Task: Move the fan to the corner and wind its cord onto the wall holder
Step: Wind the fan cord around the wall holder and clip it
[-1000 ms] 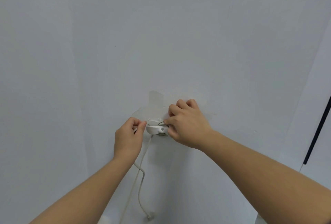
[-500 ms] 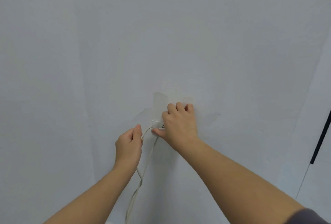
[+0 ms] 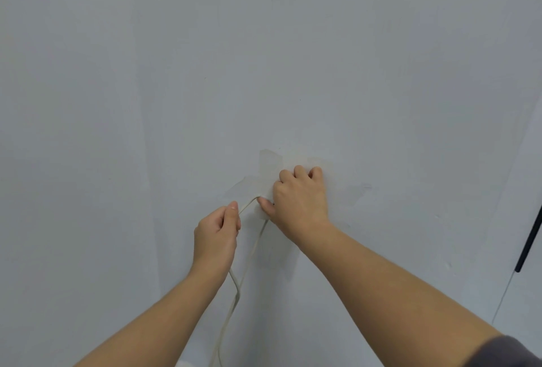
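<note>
Head camera: our left hand (image 3: 215, 234) is pinching the thin white cord (image 3: 256, 242); beside it our right hand (image 3: 299, 202) is curling against the pale grey wall (image 3: 293, 58), hold hidden.

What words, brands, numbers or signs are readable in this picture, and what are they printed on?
None: no word, label, number or sign shows anywhere.
The plain pale grey wall, the thin white cord, the pale tape patches and the black pole at the right edge bear no lettering; the wall holder is hidden behind the right hand.
</note>
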`<state>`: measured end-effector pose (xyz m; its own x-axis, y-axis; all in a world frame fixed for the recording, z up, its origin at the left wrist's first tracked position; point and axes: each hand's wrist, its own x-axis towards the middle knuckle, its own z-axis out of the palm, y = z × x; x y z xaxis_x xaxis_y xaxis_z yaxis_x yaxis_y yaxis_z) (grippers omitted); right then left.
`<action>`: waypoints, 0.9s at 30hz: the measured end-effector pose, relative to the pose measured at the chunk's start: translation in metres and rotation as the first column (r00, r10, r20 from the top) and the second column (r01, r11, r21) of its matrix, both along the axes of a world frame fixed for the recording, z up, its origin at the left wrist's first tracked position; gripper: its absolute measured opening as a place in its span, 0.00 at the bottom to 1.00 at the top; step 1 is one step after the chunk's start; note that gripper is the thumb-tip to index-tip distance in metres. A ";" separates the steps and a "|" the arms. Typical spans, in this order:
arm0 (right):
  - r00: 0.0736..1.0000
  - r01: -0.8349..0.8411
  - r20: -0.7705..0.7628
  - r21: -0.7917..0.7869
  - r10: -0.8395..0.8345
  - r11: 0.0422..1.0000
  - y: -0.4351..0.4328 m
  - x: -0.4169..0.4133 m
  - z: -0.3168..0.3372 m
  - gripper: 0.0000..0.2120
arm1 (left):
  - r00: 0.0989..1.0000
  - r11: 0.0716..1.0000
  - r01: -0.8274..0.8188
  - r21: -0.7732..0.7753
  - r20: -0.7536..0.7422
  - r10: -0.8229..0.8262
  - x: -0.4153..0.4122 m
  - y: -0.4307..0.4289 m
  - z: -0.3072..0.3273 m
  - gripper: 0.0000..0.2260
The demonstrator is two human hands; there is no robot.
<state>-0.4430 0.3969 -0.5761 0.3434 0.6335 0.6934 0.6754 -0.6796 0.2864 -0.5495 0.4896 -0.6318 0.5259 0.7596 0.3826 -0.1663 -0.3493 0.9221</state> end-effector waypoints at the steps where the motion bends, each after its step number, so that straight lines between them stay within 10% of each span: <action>1: 1.000 -0.003 -0.003 -0.020 0.003 1.000 -0.001 0.001 0.002 0.21 | 1.000 1.000 0.012 -0.006 0.001 -0.012 0.000 -0.001 0.000 0.20; 16: 0.996 -0.024 0.079 -0.076 0.030 0.997 -0.006 0.010 0.006 0.12 | 0.955 0.952 0.291 -0.097 -0.018 -0.295 -0.002 -0.003 -0.011 0.23; 27: 0.944 -0.318 0.117 0.072 0.308 0.945 -0.014 0.025 0.006 0.06 | 0.840 0.885 0.462 -0.051 -0.296 -0.455 0.000 -0.003 -0.021 0.26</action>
